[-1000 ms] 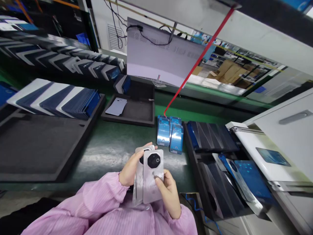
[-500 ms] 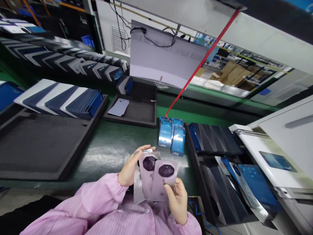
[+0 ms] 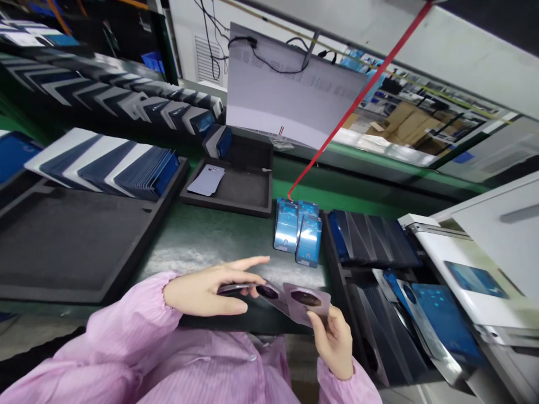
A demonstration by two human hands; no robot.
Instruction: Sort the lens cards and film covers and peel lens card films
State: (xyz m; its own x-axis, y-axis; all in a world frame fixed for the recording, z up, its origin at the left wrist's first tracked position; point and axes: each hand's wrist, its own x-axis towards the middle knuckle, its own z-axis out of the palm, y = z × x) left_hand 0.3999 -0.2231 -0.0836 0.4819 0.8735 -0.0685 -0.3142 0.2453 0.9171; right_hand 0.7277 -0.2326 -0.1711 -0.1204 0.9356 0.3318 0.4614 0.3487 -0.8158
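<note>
My left hand [image 3: 210,289] grips a small stack of lilac phone back covers [image 3: 269,293], held nearly flat near the front edge of the green bench [image 3: 202,238]. Its index finger points right, above the stack. My right hand [image 3: 334,339] pinches one back cover [image 3: 306,300] with a dark round camera ring, fanned out to the right of the stack and overlapping it. Both sleeves are pink.
A large black foam tray [image 3: 71,247] lies at left with leaning blue-and-white panels [image 3: 105,165]. A smaller black tray [image 3: 240,191] holds one back cover [image 3: 206,180]. Blue film sheets [image 3: 297,227] stand mid-bench. Dark trays [image 3: 379,258] with covers and a white machine [image 3: 484,264] fill the right.
The covers have tipped from upright to nearly flat. My left hand has lowered and stretched out, and my right hand has drawn one cover off to the right.
</note>
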